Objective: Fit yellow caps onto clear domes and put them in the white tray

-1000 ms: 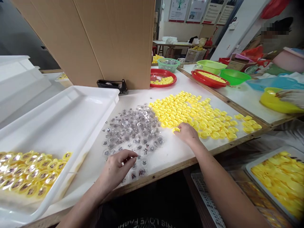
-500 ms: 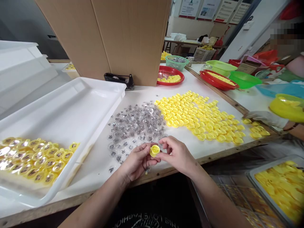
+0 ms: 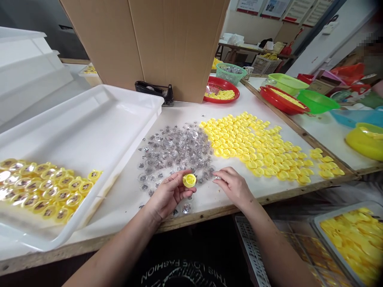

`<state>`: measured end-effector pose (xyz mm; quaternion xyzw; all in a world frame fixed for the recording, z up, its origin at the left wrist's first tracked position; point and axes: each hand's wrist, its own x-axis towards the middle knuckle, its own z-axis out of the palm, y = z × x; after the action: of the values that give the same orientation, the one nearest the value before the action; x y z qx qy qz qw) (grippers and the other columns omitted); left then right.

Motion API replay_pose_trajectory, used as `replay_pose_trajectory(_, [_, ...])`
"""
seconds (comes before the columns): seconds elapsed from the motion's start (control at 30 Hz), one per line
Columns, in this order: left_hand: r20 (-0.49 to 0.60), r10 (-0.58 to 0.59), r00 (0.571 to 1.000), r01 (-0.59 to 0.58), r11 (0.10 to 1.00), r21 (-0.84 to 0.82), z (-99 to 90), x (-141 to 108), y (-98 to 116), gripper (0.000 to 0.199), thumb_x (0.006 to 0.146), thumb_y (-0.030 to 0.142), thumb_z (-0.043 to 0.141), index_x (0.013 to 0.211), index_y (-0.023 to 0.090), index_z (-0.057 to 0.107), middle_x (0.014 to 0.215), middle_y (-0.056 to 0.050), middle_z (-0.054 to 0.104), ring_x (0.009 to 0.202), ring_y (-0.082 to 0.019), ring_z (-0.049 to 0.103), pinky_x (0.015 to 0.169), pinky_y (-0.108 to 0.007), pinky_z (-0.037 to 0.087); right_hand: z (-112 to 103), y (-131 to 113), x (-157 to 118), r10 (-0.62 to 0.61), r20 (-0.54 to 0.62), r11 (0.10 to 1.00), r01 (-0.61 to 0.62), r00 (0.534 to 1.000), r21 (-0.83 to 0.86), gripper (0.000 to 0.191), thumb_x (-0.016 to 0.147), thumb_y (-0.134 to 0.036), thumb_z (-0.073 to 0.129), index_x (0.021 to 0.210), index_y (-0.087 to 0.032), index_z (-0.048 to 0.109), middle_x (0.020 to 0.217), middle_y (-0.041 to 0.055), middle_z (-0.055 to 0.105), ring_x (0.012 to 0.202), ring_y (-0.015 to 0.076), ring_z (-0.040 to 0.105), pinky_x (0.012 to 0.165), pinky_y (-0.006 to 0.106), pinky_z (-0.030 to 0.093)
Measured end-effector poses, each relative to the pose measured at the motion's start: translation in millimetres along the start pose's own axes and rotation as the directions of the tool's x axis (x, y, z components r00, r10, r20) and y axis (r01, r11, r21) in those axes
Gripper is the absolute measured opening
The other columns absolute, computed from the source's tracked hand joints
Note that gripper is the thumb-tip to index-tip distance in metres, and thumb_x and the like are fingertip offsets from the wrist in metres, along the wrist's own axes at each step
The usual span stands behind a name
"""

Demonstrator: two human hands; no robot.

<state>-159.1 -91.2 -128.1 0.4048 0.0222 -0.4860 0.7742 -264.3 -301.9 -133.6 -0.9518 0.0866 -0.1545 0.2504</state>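
A small round yellow cup point(image 3: 189, 181) is held between the thumb and fingers of my left hand point(image 3: 170, 192), its hollow side facing up. My right hand point(image 3: 235, 186) is apart from it on the right, thumb and index finger pinched together at the edge of the clear pieces; what they hold is too small to make out. Beyond my hands lies a pile of clear discs with dark prints point(image 3: 176, 147). To its right spreads a large group of yellow cups point(image 3: 254, 143) on the white table point(image 3: 113, 203).
On the left stands a white tray point(image 3: 131, 119) with finished-looking yellow pieces point(image 3: 44, 189). Behind are a cardboard box point(image 3: 167, 48), a black tape dispenser point(image 3: 155, 91) and a red plate point(image 3: 223, 81). A wooden strip point(image 3: 299, 129) edges the table; a bin of yellow parts point(image 3: 356, 239) sits lower right.
My right hand has moved away from the yellow cup to the right, while my left hand keeps it. The other person's gloved hand at the right has left the view. The camera view has shifted slightly.
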Motion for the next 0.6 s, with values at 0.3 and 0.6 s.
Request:
replay_pose_trajectory(0.3, [0.042, -0.022, 0.999, 0.021, 1.0, 0.023, -0.6, -2, -1, 0.031, 0.088, 0.019, 0.055, 0.118, 0.011, 0.059, 0.102, -0.016, 0.068, 0.074, -0.017, 0.07, 0.065, -0.021, 0.057, -6, -17, -5, 0.312, 0.25, 0.789, -0.396, 0.917, 0.469, 0.025, 0.079, -0.032, 0.06, 0.102, -0.023, 0.056, 0.072, -0.0027, 0.06, 0.062, 0.015, 0.062, 0.058, 0.028, 0.051])
replay_pose_trajectory(0.6, [0.043, -0.011, 0.999, 0.011, 1.0, 0.005, -2.2, -2, -1, 0.029, 0.089, 0.019, 0.053, 0.116, 0.011, 0.06, 0.099, -0.015, 0.068, 0.071, -0.015, 0.069, 0.063, -0.021, 0.057, -1, -20, -6, 0.261, 0.464, 0.887, -0.4, 0.846, 0.231, 0.019, 0.078, -0.032, 0.058, 0.095, -0.023, 0.062, 0.057, -0.0057, 0.054, 0.049, 0.0111, 0.049, 0.047, 0.022, 0.039])
